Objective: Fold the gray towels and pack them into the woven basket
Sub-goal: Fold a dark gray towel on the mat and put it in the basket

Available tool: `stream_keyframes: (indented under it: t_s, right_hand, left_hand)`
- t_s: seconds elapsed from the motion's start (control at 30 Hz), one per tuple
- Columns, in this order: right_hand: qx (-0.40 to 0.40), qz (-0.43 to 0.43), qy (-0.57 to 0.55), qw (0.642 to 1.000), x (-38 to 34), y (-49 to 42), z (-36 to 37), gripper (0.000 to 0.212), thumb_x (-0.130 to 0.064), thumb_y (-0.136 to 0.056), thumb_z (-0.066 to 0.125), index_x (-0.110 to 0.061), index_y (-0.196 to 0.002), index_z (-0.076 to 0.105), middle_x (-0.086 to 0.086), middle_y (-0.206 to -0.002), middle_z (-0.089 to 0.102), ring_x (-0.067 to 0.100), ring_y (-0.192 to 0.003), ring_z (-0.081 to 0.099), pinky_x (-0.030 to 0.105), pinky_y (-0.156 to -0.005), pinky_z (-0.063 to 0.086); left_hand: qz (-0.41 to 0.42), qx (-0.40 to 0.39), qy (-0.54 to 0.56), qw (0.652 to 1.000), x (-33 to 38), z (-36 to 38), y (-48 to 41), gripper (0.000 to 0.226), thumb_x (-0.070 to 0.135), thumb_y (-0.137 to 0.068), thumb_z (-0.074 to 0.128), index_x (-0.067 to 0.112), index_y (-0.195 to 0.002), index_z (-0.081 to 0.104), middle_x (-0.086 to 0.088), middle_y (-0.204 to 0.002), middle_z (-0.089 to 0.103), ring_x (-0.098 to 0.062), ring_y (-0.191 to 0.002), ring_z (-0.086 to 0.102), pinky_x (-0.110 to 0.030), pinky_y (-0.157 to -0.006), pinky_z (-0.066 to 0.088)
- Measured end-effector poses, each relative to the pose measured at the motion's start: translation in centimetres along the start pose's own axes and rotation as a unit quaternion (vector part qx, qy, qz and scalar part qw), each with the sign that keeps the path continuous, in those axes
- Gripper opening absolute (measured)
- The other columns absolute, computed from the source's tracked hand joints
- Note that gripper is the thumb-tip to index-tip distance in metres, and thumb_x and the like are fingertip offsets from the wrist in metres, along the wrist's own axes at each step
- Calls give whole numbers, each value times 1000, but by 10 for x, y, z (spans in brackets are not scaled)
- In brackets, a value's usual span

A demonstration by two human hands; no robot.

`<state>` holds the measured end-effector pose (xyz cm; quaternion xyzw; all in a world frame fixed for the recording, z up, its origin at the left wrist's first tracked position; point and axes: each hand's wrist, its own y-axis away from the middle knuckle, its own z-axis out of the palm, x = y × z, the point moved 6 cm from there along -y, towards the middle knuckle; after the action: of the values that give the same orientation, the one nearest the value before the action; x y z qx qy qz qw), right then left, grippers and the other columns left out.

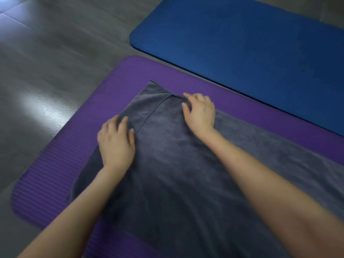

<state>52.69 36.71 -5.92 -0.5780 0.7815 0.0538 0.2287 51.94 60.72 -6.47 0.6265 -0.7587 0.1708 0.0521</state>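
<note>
A gray towel point(176, 164) lies spread on a purple mat point(61, 164), folded over itself so that a top layer's hem runs diagonally near its far end. My left hand point(116, 142) rests flat on the towel's left side, fingers spread, just beside that hem. My right hand point(200, 112) presses on the far edge of the top layer, fingertips curled at the fold. Neither hand lifts the cloth. No woven basket is in view.
A blue mat point(251, 43) lies beyond the purple one, to the far right, with a narrow strip of floor between them. Gray floor point(46, 62) with a bright light reflection extends to the left.
</note>
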Motion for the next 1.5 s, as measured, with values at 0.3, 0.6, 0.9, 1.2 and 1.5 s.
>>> stream_keyframes:
  t_s: [0.3, 0.6, 0.9, 1.2, 1.5]
  right_hand:
    - [-113, -71, 136, 982, 73, 179, -14, 52, -52, -90, 36, -29, -135, 51, 11, -145, 43, 29, -135, 39, 50, -111, 19]
    - [-120, -78, 143, 979, 37, 206, -16, 52, -48, -92, 32, -25, -134, 52, 17, -143, 44, 35, -134, 39, 55, -110, 16]
    - [-207, -150, 151, 955, 23, 241, 4, 57, -54, -99, 10, -29, -141, 40, 9, -150, 34, 28, -141, 28, 56, -111, 17]
    - [-205, -146, 154, 955, 22, 242, 5, 56, -53, -99, 11, -29, -143, 36, 9, -152, 32, 27, -142, 24, 56, -111, 18]
    - [-201, -161, 158, 953, 23, 243, 6, 52, -52, -97, 25, -30, -145, 30, 8, -154, 26, 27, -144, 19, 56, -111, 15]
  left_hand:
    - [74, -51, -12, 996, 2, -1, 104, 48, 16, -83, 34, 2, -123, 58, -23, -126, 55, -43, -113, 52, -52, -94, 42]
    - [-4, -86, -33, 996, -65, -32, 142, 30, 10, -85, 65, -2, -112, 61, -21, -106, 62, -41, -98, 56, -50, -83, 47]
    - [98, -139, -91, 981, -43, -25, 107, 25, -12, -64, 72, 1, -63, 50, -17, -60, 51, -34, -54, 51, -38, -44, 41]
    - [117, -106, -85, 984, -21, -19, 70, 19, 15, -84, 65, -2, -80, 57, -22, -80, 56, -39, -74, 54, -42, -58, 42]
    - [118, -174, -191, 959, 9, 17, 15, 14, 8, -94, 42, 1, -98, 54, -17, -100, 59, -35, -93, 54, -37, -65, 35]
